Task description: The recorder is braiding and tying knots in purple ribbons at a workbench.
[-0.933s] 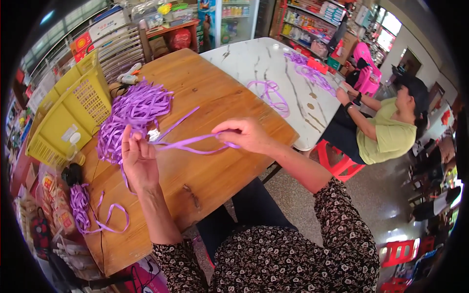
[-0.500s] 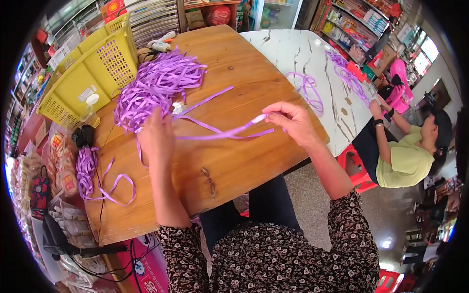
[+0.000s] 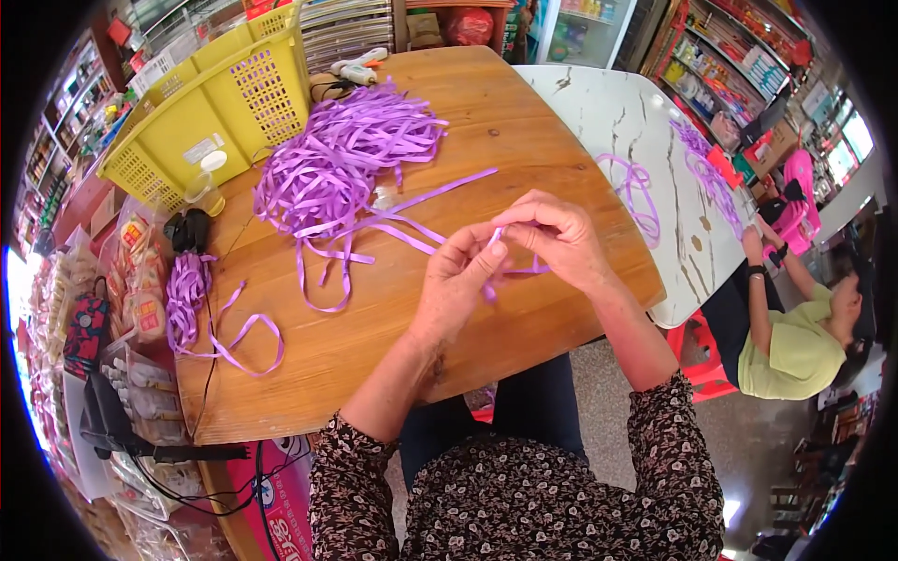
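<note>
Both my hands meet over the wooden table (image 3: 374, 393), in front of a large heap of purple ribbon (image 3: 346, 154). My left hand (image 3: 458, 280) pinches a purple ribbon (image 3: 497, 234) between thumb and fingers. Close beside it, my right hand (image 3: 557, 238) is closed on the same ribbon, its fingertips bent inward. A short piece of ribbon hangs below the fingers. Another ribbon strand (image 3: 458, 187) runs from the heap toward the right, behind my hands. Whatever detail lies between the fingertips is mostly hidden.
A yellow plastic basket (image 3: 210, 107) stands at the far left, with a clear cup (image 3: 204, 192) beside it. A glue gun (image 3: 360, 67) lies behind the heap. A smaller ribbon bundle (image 3: 187, 304) is at the left edge. A person (image 3: 795, 332) works at the white marble-patterned table (image 3: 599, 103).
My left hand has come from the ribbon heap across to my right hand, and both now hold the ribbon together. The stretched ribbon is drawn in. The whole view has shifted slightly.
</note>
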The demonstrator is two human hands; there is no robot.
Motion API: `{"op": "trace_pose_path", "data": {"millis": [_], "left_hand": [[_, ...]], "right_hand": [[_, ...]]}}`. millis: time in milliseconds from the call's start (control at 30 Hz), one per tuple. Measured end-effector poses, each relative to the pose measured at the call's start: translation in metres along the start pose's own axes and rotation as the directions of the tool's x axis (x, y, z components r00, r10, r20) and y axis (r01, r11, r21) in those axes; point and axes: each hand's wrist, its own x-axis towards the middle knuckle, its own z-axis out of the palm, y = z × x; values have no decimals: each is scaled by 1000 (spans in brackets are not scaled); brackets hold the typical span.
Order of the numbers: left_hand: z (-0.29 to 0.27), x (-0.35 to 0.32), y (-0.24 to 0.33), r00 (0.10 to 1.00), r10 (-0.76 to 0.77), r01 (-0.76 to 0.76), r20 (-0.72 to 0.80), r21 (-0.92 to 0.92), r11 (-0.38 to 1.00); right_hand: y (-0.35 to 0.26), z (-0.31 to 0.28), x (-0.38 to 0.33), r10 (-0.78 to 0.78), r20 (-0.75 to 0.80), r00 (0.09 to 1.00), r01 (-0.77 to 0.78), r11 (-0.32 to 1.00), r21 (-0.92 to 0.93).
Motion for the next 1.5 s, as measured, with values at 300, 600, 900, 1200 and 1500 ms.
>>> {"op": "trace_pose_path", "data": {"millis": [300, 600, 900, 1200, 1500], "left_hand": [[-65, 22, 30, 780, 573, -297, -250, 660, 691], [-44, 28, 0, 690, 721, -489, 61, 773, 403], [-40, 27, -15, 975, 8, 40, -223, 209, 977], [-47, 24, 3, 949, 6, 72, -315, 233, 970], [-49, 26, -9, 956, -24, 87, -293, 204, 975]], "right_hand": [[36, 3, 16, 161, -120, 980, -159, 987, 23], [53, 36, 17, -153, 65, 986, 163, 965, -204], [49, 27, 14, -300, 57, 952, 298, 867, -399], [52, 0, 20, -121, -118, 986, 86, 959, -269], [45, 5, 12, -377, 49, 925, 343, 771, -537]]}}
